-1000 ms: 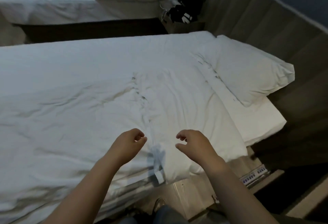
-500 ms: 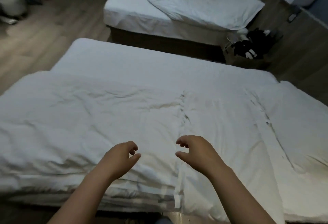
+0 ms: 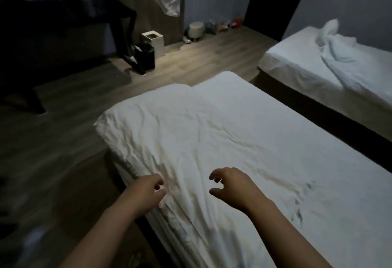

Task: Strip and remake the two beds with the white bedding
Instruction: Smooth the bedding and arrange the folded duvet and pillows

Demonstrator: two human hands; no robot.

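The near bed [image 3: 233,140] lies under a wrinkled white duvet spread flat over it. My left hand [image 3: 146,191] hovers at the duvet's near left edge, fingers loosely curled, holding nothing. My right hand [image 3: 231,185] hangs just above the duvet a little to the right, fingers loosely curled and empty. The second bed [image 3: 331,72] stands at the far right with a rumpled white sheet bunched on top of it.
Wooden floor [image 3: 63,161] runs along the left of the near bed. A black bin [image 3: 144,56] and a white box bin [image 3: 153,43] stand by a dark desk at the back left. Small items sit against the far wall. A dark gap separates the beds.
The view has swung left from the pillow end toward the foot of the near bed. Both hands stay held out in front, loosely curled and empty.
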